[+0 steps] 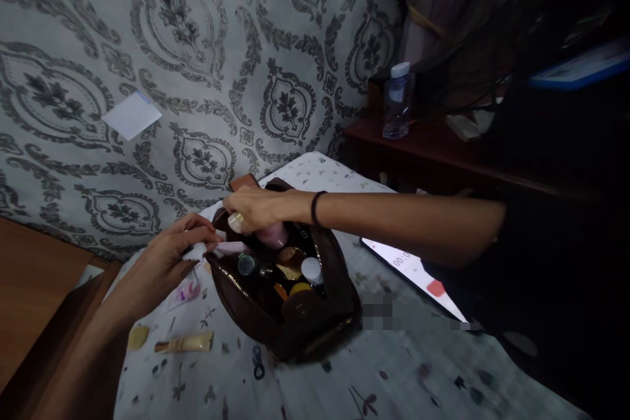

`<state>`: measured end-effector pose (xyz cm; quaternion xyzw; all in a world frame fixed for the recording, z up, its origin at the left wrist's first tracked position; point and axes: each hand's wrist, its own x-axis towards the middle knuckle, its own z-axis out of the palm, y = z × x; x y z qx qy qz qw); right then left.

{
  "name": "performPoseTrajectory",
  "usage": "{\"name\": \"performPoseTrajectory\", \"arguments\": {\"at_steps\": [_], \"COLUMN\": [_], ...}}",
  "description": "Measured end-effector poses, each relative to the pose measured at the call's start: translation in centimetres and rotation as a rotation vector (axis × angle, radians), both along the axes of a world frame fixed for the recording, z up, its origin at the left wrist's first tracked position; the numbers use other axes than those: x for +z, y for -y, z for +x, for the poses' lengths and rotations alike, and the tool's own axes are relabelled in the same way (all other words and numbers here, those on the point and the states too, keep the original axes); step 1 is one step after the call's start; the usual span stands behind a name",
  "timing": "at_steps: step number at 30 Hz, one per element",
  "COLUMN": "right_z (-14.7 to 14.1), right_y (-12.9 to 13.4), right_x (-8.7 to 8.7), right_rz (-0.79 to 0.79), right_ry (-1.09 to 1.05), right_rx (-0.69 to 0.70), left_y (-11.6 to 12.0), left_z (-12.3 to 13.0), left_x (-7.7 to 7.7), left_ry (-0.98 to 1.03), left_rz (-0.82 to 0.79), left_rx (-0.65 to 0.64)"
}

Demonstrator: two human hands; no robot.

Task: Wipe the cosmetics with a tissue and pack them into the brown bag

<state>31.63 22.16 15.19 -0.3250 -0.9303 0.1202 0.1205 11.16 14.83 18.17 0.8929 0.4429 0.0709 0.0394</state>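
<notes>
A dark brown zip bag (236, 298) stands unzipped on the bed, with several bottles and tubes inside. At its left rim is my left hand (180, 252), thumb and fingers pinched on the edge, with something white and unclear beneath them. My right hand (253, 207) reaches into the far end of the bag, fingers curled round a small cream-coloured container (235, 222); its lower part is hidden. Below that hand lies a pink container (273, 235). Also in the bag are a white-capped bottle (312, 269), a green-topped bottle (247, 264) and a gold-coloured item (290, 262).
A beige tube (184, 342), a yellowish round item (138, 337) and a pink-and-clear packet (184, 292) lie left of the bag on the patterned sheet (236, 394). Right of it lies a lit phone or tablet (408, 269). A clear bottle (398, 105) stands on a dark red table (433, 147).
</notes>
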Motion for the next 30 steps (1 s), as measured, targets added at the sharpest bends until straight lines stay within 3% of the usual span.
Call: {"name": "performPoseTrajectory", "arguments": {"at_steps": [6, 18, 25, 30], "right_z": [-0.4, -0.3, 1.3, 2.8], "right_y": [-1.0, -1.1, -1.2, 0.6], "right_x": [-1.1, -1.3, 0.5, 1.9], "right_rz": [0.005, 0.013, 0.013, 0.022], "right_ry": [0.086, 0.098, -0.003, -0.054], "right_rx": [0.042, -0.002, -0.015, -0.04], "left_y": [0.0, -0.3, 0.2, 1.3], "left_z": [0.7, 2.2, 1.7, 0.1], "left_x": [0.2, -0.1, -1.2, -2.7], "left_ry": [0.012, 0.067, 0.197, 0.356], "left_rz": [-0.028, 0.017, 0.121, 0.266], "left_rx": [0.025, -0.02, 0.034, 0.117]}}
